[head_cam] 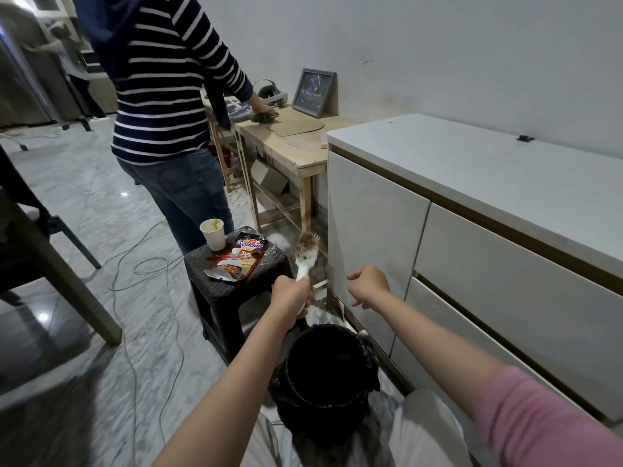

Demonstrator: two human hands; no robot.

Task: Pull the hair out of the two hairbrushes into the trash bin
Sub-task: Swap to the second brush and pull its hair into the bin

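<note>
A white hairbrush (306, 252) stands upright with brown hair tangled in its bristles. My left hand (291, 293) grips its handle, holding it above and just beyond the trash bin (325, 375), a black bin lined with a dark bag on the floor between my knees. My right hand (369, 286) hovers to the right of the brush, in front of the white cabinet, fingers curled downward; whether it pinches any hair I cannot tell. Only one hairbrush is in view.
A dark woven stool (236, 274) left of the bin carries a paper cup (213, 234) and a snack wrapper (241, 259). A white drawer cabinet (472, 210) fills the right. A person in a striped top (168, 96) stands ahead at a wooden table (296, 153). Cables (135, 264) lie on the floor.
</note>
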